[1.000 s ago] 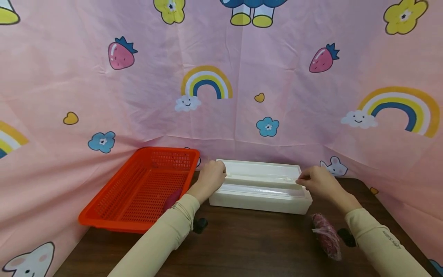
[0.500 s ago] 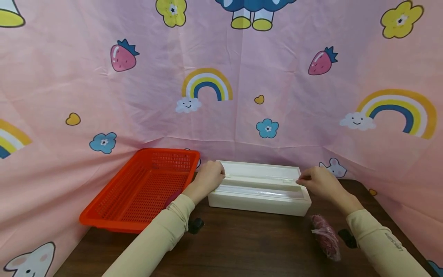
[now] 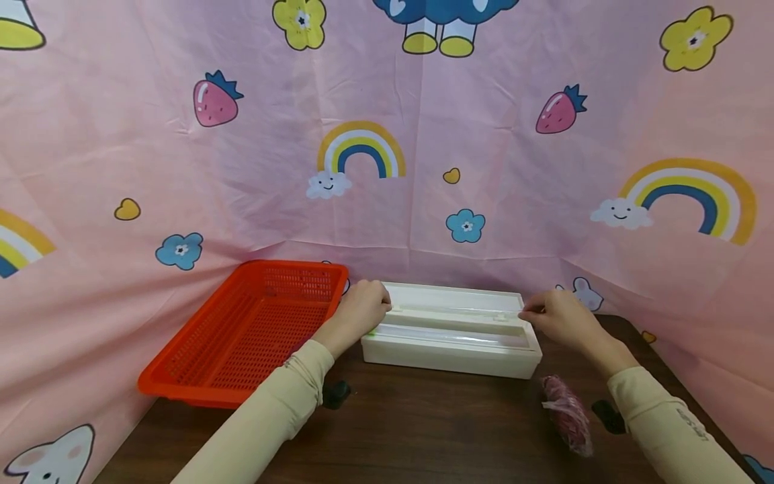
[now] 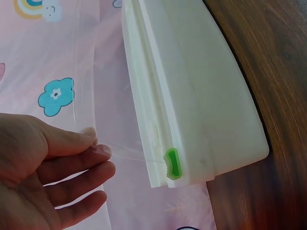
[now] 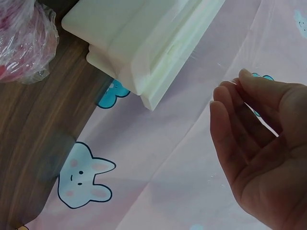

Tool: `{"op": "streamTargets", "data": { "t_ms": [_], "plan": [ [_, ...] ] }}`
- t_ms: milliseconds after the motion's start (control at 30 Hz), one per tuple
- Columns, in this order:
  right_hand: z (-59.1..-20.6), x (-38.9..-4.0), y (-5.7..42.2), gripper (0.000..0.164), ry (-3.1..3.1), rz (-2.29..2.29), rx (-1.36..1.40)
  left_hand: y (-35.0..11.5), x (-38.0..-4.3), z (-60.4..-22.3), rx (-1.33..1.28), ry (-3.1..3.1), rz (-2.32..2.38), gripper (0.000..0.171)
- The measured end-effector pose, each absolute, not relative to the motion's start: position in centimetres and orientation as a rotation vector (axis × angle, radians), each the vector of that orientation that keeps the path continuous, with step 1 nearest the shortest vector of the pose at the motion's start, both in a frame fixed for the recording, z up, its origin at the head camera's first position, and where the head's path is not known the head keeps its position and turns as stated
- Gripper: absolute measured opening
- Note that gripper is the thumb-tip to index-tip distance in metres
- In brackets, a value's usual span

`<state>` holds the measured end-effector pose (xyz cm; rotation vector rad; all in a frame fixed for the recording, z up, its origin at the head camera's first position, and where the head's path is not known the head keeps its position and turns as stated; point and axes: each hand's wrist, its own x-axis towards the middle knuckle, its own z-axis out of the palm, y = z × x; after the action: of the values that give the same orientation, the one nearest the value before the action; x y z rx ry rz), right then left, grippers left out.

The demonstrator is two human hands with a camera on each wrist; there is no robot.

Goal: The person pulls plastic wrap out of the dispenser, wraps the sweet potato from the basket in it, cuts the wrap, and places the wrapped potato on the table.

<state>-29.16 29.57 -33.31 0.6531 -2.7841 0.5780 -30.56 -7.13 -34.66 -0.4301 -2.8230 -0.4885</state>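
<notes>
A long white cling film dispenser (image 3: pixel 447 359) stands on the table with its lid raised, and a shiny clear roll lies inside. My left hand (image 3: pixel 363 308) is at its left end, my right hand (image 3: pixel 559 316) at its right end. In the left wrist view, thumb and forefinger pinch thin clear cling film (image 4: pixel 128 153) that stretches back to the dispenser. A green slider (image 4: pixel 173 164) sits at that end of the dispenser. The right wrist view shows the right thumb (image 5: pixel 261 86) meeting the fingertips on the film's other side; the transparent film is faint there.
A red plastic basket (image 3: pixel 181 391) stands at the left, with a dark red item inside partly hidden by the left arm. A pinkish-red bundle (image 3: pixel 567 415) wrapped in clear film lies before the right hand. Behind the dark wooden table (image 3: pixel 447 430) hangs a pink patterned cloth (image 3: pixel 514 195).
Both hands keep their pinch at the dispenser's two ends and hardly move. The left forearm shifts slightly left, and the green slider comes into sight beside the left hand. The head view shifts slightly.
</notes>
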Motion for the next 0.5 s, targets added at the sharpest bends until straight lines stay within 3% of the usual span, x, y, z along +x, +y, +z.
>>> {"op": "streamTargets", "data": {
  "t_ms": [500],
  "plan": [
    [-32.95,-29.28,29.84,0.018,-2.771,0.567,0.615,-7.50,-30.06,-33.67,-0.493,-2.775,-0.503,0.011]
  ]
}}
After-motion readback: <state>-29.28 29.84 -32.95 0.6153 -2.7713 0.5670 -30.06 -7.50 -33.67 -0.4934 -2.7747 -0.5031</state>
